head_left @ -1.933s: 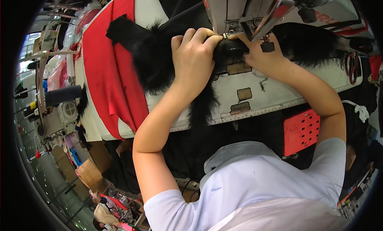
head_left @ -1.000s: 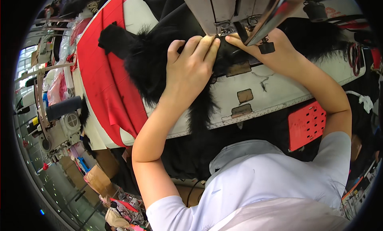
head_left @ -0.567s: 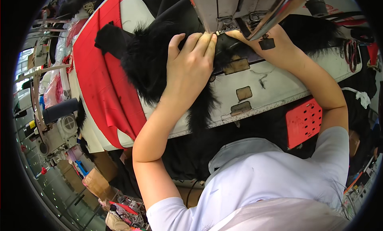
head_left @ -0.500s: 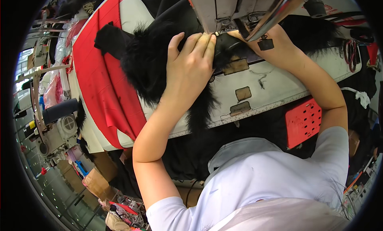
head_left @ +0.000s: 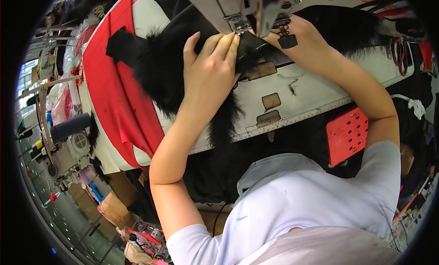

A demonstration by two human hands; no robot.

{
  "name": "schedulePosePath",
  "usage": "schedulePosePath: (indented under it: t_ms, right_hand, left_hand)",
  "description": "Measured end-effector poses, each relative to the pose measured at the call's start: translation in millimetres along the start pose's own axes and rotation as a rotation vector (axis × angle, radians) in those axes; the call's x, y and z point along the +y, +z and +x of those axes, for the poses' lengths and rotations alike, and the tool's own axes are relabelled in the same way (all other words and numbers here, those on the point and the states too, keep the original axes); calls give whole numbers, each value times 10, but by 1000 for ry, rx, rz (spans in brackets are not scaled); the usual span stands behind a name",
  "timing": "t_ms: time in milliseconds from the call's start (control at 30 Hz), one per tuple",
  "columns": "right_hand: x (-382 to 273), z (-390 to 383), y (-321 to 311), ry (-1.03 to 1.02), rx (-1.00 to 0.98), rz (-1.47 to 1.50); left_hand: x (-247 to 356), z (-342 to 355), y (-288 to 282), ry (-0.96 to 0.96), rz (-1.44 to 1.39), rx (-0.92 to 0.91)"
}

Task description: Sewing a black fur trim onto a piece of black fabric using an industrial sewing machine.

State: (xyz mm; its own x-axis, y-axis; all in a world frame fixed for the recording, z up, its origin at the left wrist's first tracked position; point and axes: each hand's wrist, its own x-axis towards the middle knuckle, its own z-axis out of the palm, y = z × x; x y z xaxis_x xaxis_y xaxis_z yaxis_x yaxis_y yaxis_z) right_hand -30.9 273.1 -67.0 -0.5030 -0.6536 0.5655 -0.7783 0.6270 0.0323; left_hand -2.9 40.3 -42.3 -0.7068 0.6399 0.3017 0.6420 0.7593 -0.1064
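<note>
At the upper middle is a sewing machine head [head_left: 224, 6] with its metal foot [head_left: 240, 29]. Black fur fabric [head_left: 160, 68], with a flat dark strip and a hanging furry tail, lies under it. My left hand [head_left: 209, 73] is closed on the fabric, bent fingertips pressed just before the foot. My right hand [head_left: 306, 45] rests on the black fabric right of the needle area; the machine and a black knob [head_left: 288, 40] hide most of its fingers. Red fabric [head_left: 114, 95] lies along the left of the white table [head_left: 297, 107], which has a ruler along its front edge.
At the far left are machinery with a grey motor housing [head_left: 79, 143], plastic bags and a cardboard box [head_left: 114, 208]. A red perforated panel [head_left: 347, 134] is below the table edge on the right. Red cords [head_left: 400, 56] hang at the table's right end.
Both hands, the fabric, table and machine sit a little higher and farther left in the picture than a second ago, as the view has shifted. The left fingers stay pressed at the foot.
</note>
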Motion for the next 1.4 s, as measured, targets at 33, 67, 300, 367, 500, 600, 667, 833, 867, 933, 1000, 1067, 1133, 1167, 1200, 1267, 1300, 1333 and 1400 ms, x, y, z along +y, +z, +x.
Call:
schedulePosePath:
  t_ms: [33,67,300,367,500,600,667,833,867,933,1000,1067,1133,1167,1200,1267,1300,1333,1400]
  right_hand:
    - [-2,5,-20,-7,2,3]
    - [-20,9,-51,13,-15,2]
    - [-23,-2,-70,35,-30,-45]
    - [-36,-13,-43,92,-25,15]
    - [-12,43,-111,85,-110,17]
    - [6,27,-58,163,-151,6]
    - [-27,-8,-10,189,-81,60]
    - [-12,38,-51,179,-63,119]
    - [-24,43,-54,173,-84,110]
    - [-29,58,-33,166,-98,97]
    - [15,31,33,133,-40,51]
    - [49,31,-41,84,-104,-17]
    - [64,21,-138,29,-163,-77]
    - [60,-4,-221,-16,-166,-106]
    - [45,-34,-279,-61,-168,-134]
    - [-3,-130,-336,-38,-186,-178]
    - [-13,-166,-353,-11,-206,-221]
    - [-19,-160,-358,-13,-208,-220]
    - [-62,-75,-348,-58,-122,-271]
  left_hand:
    - [6,13,-21,6,21,-17]
    - [1,8,-30,-2,23,-20]
    - [-9,-15,22,18,-13,50]
    - [11,-14,28,16,22,52]
    - [-21,-4,16,15,39,51]
    - [-47,22,4,-3,26,20]
    - [-61,8,46,19,-1,38]
    - [-46,5,-29,-21,-16,4]
    - [-49,24,-43,0,-6,21]
    - [-51,36,-65,24,10,43]
    - [-32,40,-16,0,43,98]
    - [-14,20,-39,4,64,103]
    - [9,-25,-82,21,67,77]
    - [48,-38,-71,51,77,104]
    - [91,-59,-45,81,85,130]
    - [130,-76,-47,127,135,112]
    - [130,-73,-42,135,118,122]
    - [129,-72,-37,142,101,131]
    - [115,-58,-47,156,120,107]
